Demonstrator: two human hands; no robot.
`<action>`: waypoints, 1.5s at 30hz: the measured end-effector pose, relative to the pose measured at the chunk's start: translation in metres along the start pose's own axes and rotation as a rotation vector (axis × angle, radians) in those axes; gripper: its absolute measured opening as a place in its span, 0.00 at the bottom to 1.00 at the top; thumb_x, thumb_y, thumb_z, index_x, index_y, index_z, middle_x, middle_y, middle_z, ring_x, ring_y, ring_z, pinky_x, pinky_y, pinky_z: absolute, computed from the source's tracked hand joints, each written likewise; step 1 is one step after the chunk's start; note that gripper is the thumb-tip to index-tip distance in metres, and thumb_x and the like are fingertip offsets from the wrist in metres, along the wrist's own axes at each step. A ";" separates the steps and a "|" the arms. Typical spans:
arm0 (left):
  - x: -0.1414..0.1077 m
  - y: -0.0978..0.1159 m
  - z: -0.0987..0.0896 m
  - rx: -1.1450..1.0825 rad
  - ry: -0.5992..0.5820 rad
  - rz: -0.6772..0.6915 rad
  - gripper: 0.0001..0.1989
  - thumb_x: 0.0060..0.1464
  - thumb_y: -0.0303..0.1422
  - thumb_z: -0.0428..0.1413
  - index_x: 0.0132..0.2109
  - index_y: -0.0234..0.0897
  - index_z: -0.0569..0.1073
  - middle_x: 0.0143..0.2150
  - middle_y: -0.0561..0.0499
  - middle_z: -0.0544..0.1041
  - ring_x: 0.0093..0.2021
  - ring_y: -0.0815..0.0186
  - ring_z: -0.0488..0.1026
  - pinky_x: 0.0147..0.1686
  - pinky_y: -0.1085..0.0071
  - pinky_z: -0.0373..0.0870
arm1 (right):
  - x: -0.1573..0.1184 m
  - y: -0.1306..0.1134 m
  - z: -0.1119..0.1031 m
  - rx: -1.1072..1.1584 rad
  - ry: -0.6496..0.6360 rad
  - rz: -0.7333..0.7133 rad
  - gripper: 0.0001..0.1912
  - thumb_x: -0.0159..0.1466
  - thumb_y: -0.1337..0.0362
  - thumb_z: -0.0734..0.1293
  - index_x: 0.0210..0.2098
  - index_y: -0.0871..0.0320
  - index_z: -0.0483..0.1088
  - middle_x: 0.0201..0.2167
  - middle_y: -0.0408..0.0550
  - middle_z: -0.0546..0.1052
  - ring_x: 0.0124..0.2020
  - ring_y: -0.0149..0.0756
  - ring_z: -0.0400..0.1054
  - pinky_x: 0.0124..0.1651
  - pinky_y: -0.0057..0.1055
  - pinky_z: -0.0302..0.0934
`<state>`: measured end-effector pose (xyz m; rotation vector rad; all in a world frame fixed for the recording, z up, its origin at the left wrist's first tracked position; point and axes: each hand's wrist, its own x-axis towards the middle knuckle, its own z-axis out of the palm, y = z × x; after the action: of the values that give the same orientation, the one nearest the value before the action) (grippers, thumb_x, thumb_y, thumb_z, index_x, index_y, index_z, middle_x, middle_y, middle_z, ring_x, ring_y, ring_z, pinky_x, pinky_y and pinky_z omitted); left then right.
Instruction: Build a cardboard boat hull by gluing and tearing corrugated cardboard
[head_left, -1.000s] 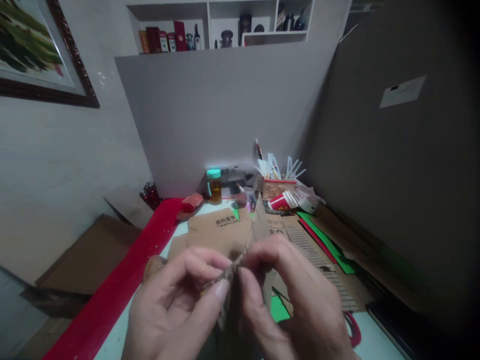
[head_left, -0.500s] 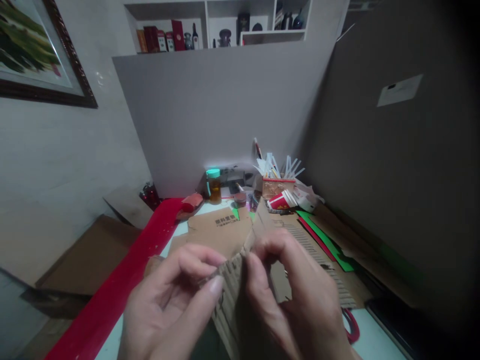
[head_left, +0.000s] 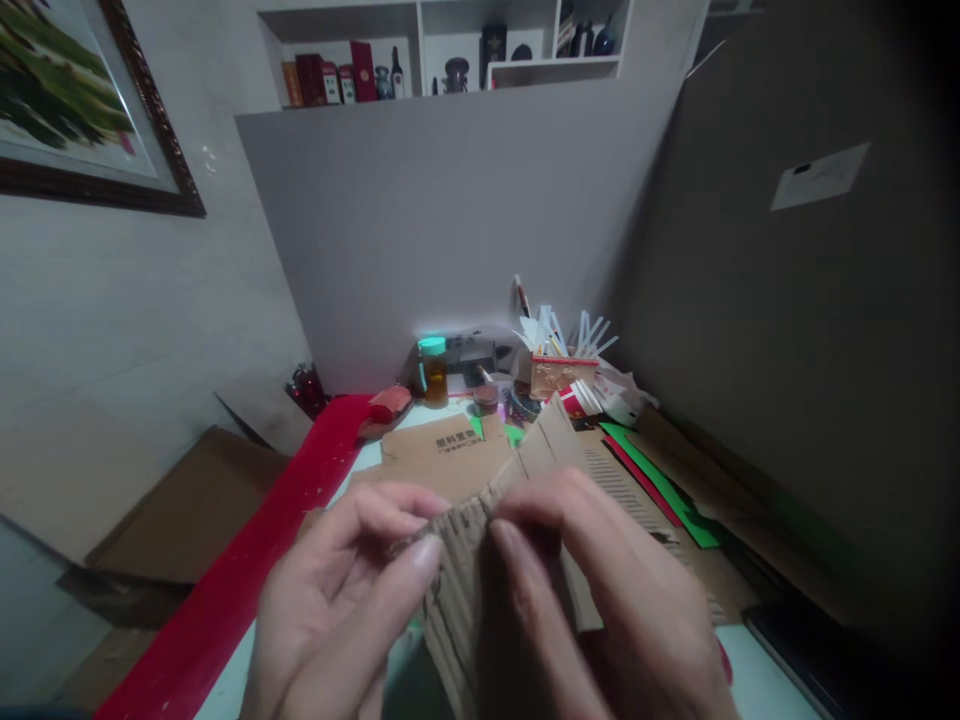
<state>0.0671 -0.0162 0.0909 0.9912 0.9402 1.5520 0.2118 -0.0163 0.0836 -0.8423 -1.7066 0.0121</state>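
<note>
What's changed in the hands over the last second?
The cardboard piece has turned, showing more of its ribbed face, and the thumbs of the left hand and right hand are farther apart. Both hands still grip its edge; the bottle behind stayed put.

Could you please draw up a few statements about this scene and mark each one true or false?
1. The left hand pinches the ridged cardboard piece. True.
2. The right hand is away from that piece. False: the right hand grips its edge too.
3. The bottle has a turquoise lid. True.
4. The paper cup stands upright. False: the paper cup lies tipped over.
5. The long red strip runs to the left of both hands. True.
</note>
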 end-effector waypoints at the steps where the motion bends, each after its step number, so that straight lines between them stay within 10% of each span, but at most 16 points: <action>1: 0.000 0.001 0.000 -0.021 0.013 -0.010 0.07 0.52 0.28 0.62 0.27 0.39 0.75 0.35 0.53 0.77 0.36 0.68 0.76 0.36 0.83 0.73 | 0.000 0.001 0.000 -0.003 -0.014 0.000 0.06 0.67 0.75 0.63 0.36 0.60 0.69 0.29 0.42 0.67 0.29 0.28 0.64 0.33 0.29 0.59; 11: 0.006 0.005 -0.005 -0.123 -0.015 -0.098 0.07 0.50 0.29 0.64 0.28 0.38 0.74 0.37 0.53 0.77 0.37 0.67 0.75 0.35 0.79 0.73 | 0.012 0.019 -0.015 -0.082 -0.235 -0.019 0.22 0.68 0.68 0.62 0.61 0.61 0.62 0.58 0.53 0.68 0.61 0.37 0.61 0.63 0.34 0.55; 18: 0.005 0.001 -0.009 0.030 -0.241 -0.120 0.07 0.55 0.35 0.63 0.30 0.40 0.75 0.33 0.53 0.75 0.34 0.69 0.69 0.35 0.80 0.68 | 0.024 0.029 -0.033 0.044 -0.464 0.077 0.07 0.73 0.65 0.59 0.39 0.54 0.68 0.36 0.41 0.67 0.40 0.33 0.62 0.47 0.34 0.57; 31: 0.019 -0.006 -0.018 0.434 -0.587 -0.295 0.12 0.58 0.41 0.58 0.31 0.39 0.75 0.31 0.52 0.72 0.35 0.63 0.67 0.36 0.70 0.63 | 0.029 0.034 -0.056 -0.086 -0.623 -0.066 0.09 0.67 0.74 0.61 0.37 0.58 0.71 0.34 0.42 0.63 0.39 0.35 0.56 0.45 0.38 0.52; 45: 0.021 -0.004 -0.009 0.578 -0.644 -0.381 0.15 0.53 0.44 0.58 0.27 0.38 0.67 0.26 0.54 0.66 0.31 0.65 0.63 0.31 0.71 0.59 | 0.033 0.037 -0.052 -0.054 -0.710 -0.065 0.07 0.65 0.74 0.62 0.35 0.59 0.71 0.36 0.46 0.68 0.41 0.36 0.60 0.49 0.40 0.54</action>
<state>0.0575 0.0043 0.0870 1.4898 1.0389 0.5696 0.2729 0.0077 0.1129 -0.8787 -2.4050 0.2470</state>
